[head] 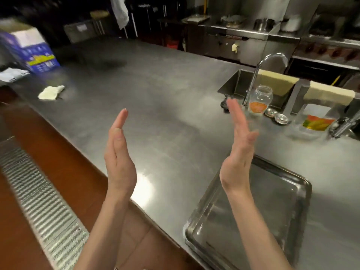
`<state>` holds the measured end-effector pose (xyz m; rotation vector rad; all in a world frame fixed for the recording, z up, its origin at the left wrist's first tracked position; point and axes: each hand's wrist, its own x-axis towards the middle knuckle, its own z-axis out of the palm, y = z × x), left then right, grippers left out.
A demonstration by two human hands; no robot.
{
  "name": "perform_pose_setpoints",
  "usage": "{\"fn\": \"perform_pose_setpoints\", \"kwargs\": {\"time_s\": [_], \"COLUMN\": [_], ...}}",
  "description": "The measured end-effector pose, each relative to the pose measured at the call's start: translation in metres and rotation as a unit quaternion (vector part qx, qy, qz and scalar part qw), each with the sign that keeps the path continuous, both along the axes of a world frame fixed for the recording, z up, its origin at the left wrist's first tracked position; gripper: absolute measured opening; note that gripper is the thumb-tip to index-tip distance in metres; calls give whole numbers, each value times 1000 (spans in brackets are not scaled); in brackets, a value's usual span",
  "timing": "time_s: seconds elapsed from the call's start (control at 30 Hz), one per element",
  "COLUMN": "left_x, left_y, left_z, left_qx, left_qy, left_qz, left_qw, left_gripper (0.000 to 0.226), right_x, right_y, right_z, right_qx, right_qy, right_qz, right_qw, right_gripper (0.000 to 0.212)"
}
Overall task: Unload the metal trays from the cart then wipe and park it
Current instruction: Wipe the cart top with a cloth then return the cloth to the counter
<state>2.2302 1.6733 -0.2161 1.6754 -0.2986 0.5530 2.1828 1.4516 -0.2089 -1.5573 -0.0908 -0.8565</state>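
Both of your hands are raised in front of you, palms facing each other and well apart. The left hand (119,162) and the right hand (238,154) each have straight fingers lying together, and neither holds anything.

One metal tray (253,215) lies flat on the steel tabletop (155,106), at its near right corner, just below your right hand. Its near-left corner sits close to the tabletop's front edge. The cart is not in view, so you cannot tell how many trays remain on it.

This looks like the unloading step, with this tray set down and released. The next move likely calls for turning away to find the cart.

The middle of the tabletop is open steel. A crumpled cloth (51,92) lies far left, possibly useful for wiping, near a blue box (33,53). At the far right are a sink (239,82), a faucet (270,59) and a glass jar (260,100). To your left the tabletop drops to a red floor (64,152) with a metal drain grate (39,191).
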Motion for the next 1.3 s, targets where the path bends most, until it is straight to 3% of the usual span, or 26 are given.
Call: {"fn": "perform_pose_setpoints", "kwargs": {"time_s": [0.27, 0.47, 0.97, 1.3], "left_x": [25, 27, 61, 167], "left_y": [127, 224, 417, 517], "left_z": [33, 51, 50, 27], "left_qx": [-24, -45, -33, -17], "left_qy": [-50, -49, -84, -58], "left_qz": [143, 234, 334, 355], "left_qw": [988, 970, 938, 933], "left_gripper": [49, 66, 58, 61], "right_x": [74, 124, 204, 324], "right_y": [121, 227, 451, 561], "right_z": [36, 57, 60, 47], "right_qx": [-18, -32, -47, -57], "right_qy": [-24, -53, -38, -33], "right_qz": [154, 240, 365, 390], "right_qw": [988, 969, 929, 918], "right_gripper": [83, 85, 90, 99]}}
